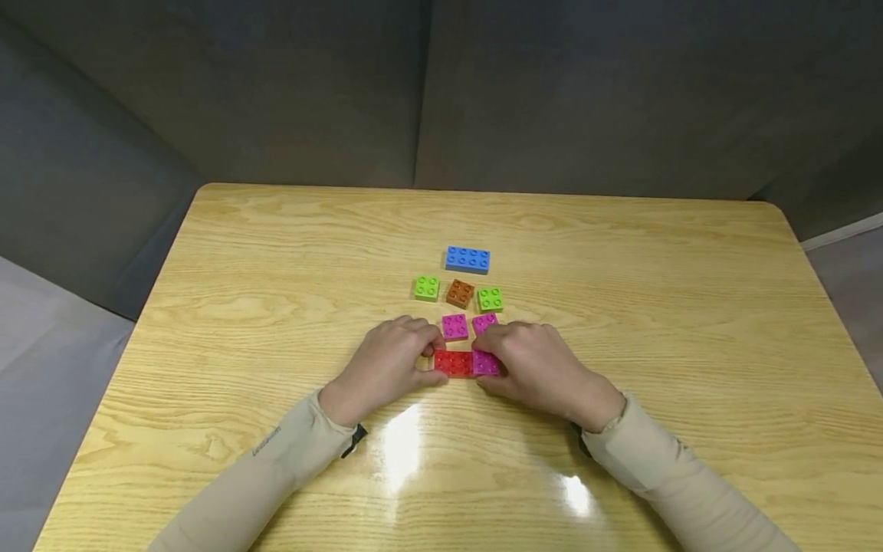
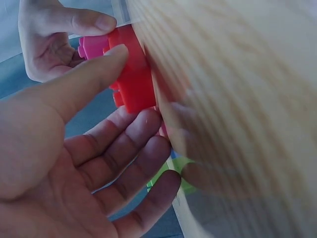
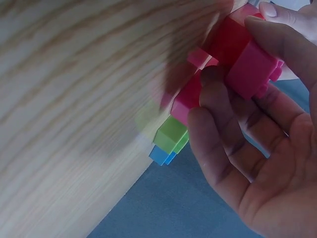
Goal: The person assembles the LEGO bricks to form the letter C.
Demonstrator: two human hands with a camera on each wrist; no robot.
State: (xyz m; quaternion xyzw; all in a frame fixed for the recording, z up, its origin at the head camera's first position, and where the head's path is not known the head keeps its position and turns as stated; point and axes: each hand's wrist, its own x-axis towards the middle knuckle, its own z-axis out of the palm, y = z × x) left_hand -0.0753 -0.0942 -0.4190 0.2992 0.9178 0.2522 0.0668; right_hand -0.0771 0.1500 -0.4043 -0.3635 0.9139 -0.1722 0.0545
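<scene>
The red brick (image 1: 453,364), on the table (image 1: 276,268), is pinched at its left end by the thumb and bent fingers of the left hand (image 1: 393,356), and the magenta brick (image 1: 486,363) over its right end is gripped likewise by the right hand (image 1: 541,368). The red brick is best kept steady, pressure put straight down, edges flush. No container is seen; other bricks (image 1: 467,261) are laid loose beyond.

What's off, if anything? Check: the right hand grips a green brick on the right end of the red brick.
Wrong colour: the head view shows the right hand gripping a magenta brick on the right end of the red brick.
</scene>
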